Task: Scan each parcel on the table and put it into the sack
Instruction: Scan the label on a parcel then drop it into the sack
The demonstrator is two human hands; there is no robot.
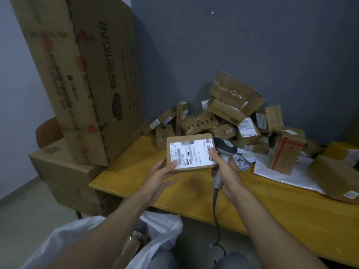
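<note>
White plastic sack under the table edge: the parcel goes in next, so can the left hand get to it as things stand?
Probably yes. The left hand holds the flat cardboard parcel above the white plastic sack, whose mouth gapes open below the forearm, with nothing between.

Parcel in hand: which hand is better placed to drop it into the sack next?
Left. The left hand grips the parcel and is on the side of the white sack below; the right hand is also holding the scanner.

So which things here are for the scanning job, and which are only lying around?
For the job: held parcel, scanner, parcel pile, white sack.
Lying around: big flattened carton, closed box under it, chair.
</note>
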